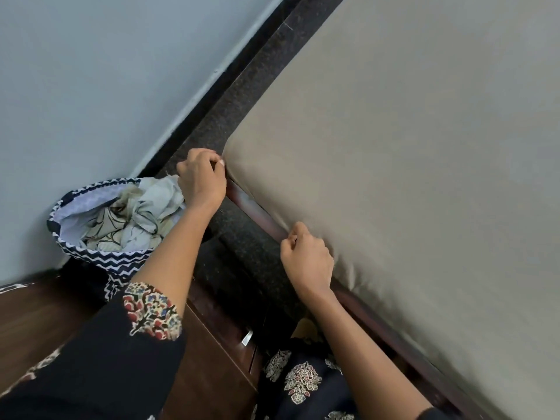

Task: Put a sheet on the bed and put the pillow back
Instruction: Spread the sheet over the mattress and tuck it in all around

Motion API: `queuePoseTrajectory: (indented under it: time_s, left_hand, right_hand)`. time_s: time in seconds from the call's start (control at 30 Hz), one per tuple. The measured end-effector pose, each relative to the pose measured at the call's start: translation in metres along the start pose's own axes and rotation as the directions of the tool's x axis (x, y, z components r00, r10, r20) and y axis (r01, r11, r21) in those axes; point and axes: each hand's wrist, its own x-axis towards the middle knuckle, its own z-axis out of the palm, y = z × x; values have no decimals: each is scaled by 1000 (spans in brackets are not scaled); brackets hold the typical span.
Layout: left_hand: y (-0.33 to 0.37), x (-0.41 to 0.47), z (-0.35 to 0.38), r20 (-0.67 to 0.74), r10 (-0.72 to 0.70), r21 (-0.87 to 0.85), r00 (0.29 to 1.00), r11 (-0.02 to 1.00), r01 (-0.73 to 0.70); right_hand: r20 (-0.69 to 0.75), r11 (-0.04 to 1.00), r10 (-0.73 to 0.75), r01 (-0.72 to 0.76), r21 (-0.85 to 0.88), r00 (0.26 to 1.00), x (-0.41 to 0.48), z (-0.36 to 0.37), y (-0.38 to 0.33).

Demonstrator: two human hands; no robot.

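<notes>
A plain beige sheet (409, 177) covers the mattress and fills the right half of the head view. My left hand (201, 177) pinches the sheet's edge at the mattress corner, where it meets the dark wooden bed frame (251, 207). My right hand (306, 259) grips the sheet's edge lower along the same side, its fingers curled down between mattress and frame. No pillow is in view.
A zigzag-patterned laundry basket (100, 256) holding crumpled cloth (136, 216) stands on the floor against the pale blue wall (106, 71). A dark speckled floor strip (242, 95) runs between wall and bed. A wooden drawer unit with a metal handle (247, 338) sits below my arms.
</notes>
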Motion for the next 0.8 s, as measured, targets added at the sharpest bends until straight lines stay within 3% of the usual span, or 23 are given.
queuePoseTrajectory:
  time_s: [0.17,0.27,0.43,0.57,0.73,0.8]
  left_hand:
    - [-10,24,-11,260,-8,-19,966,1000,13]
    - [-2,29,-17,230,-64,-71,971,994,82]
    - [15,33,-13,86,-100,246,991,966,76]
    - [17,26,5,19,-57,362,998,931,46]
    - [5,32,-1,135,-126,241,983,966,90]
    - [4,26,-2,74,-125,156,989,981,113]
  right_hand:
    - [21,1000,-20,19,21,1000,-8,2,5]
    - [35,999,-32,30,36,999,-7,-1,6]
    - [58,998,-25,22,54,998,-7,-4,8]
    - [22,999,-3,2,47,1000,-9,1,8]
    - [47,1000,10,-11,21,999,-9,1,5]
    - [-62,998,-65,66,9,996,-14,1,1]
